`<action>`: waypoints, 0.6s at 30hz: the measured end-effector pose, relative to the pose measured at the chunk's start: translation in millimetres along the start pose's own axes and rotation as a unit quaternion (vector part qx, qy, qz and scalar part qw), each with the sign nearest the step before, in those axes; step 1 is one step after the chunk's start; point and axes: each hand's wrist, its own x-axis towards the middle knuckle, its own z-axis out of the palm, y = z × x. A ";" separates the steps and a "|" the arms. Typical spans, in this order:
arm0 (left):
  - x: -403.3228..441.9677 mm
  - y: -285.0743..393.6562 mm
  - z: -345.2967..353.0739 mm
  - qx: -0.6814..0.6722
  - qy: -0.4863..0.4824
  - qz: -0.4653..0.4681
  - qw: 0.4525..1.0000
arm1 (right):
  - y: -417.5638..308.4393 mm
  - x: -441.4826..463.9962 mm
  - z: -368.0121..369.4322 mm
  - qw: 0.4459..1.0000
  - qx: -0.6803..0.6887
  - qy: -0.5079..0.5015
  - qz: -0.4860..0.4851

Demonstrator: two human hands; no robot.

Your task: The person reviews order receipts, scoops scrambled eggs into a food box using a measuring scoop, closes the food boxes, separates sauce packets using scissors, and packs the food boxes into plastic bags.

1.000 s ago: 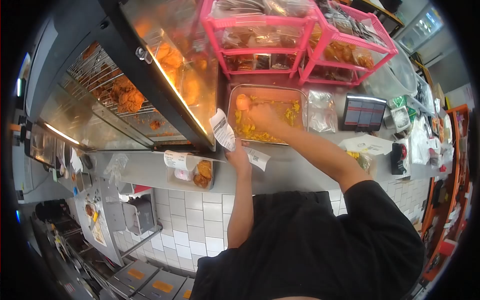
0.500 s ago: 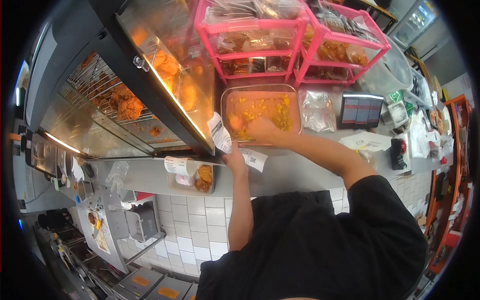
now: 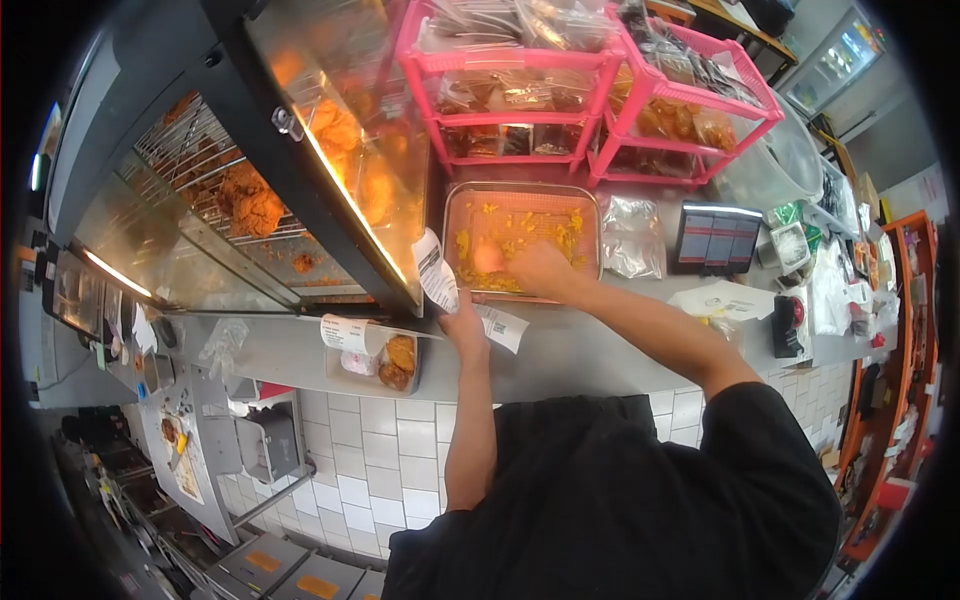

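My left hand (image 3: 464, 322) is closed on a long printed paper receipt (image 3: 436, 272), whose other end (image 3: 503, 328) sticks out to the right of the hand. Over the metal tray (image 3: 600, 235) with a mesh base, my right hand (image 3: 543, 270) is closed, its fingers turned away from view. A blurred orange-pink rounded shape (image 3: 489, 256) shows just left of it; I cannot make out what it is. Small yellow food pieces (image 3: 570, 240) lie scattered in the tray. Left of my left hand, an open box (image 3: 345, 383) holds fried pieces, with a printed label at its back.
A heated glass cabinet (image 3: 240, 130) with fried chicken (image 3: 250, 200) stands close on the left. Pink racks (image 3: 515, 60) of packets rise behind the tray. To the right are a silver pouch (image 3: 632, 238), a dark screen (image 3: 716, 238) and a white paper bag (image 3: 722, 299).
The view has shifted slightly. My right hand is still over the tray, nearly in the same place, and my left hand keeps the receipt.
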 end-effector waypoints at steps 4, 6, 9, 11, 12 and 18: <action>-8.5 2.8 0.8 0.001 -0.008 0.015 1.000 | 6.0 -0.1 -10.5 0.996 0.036 -0.005 0.081; -10.5 3.9 -0.1 0.017 -0.004 0.016 1.000 | 15.4 -0.2 5.6 0.988 0.041 0.029 0.143; -13.6 8.9 3.3 0.023 0.004 0.016 1.000 | 15.6 -7.9 23.7 0.994 0.032 0.018 0.101; -14.7 10.8 3.8 0.012 0.014 0.013 1.000 | -1.4 -21.6 -1.7 1.000 0.005 -0.009 -0.009; -15.1 10.8 3.1 0.020 0.013 0.022 0.999 | -4.0 -23.3 -9.1 1.000 0.007 -0.013 -0.011; -14.5 11.2 4.6 0.019 0.006 0.028 0.999 | 1.2 -31.8 -18.0 0.980 0.045 -0.029 0.194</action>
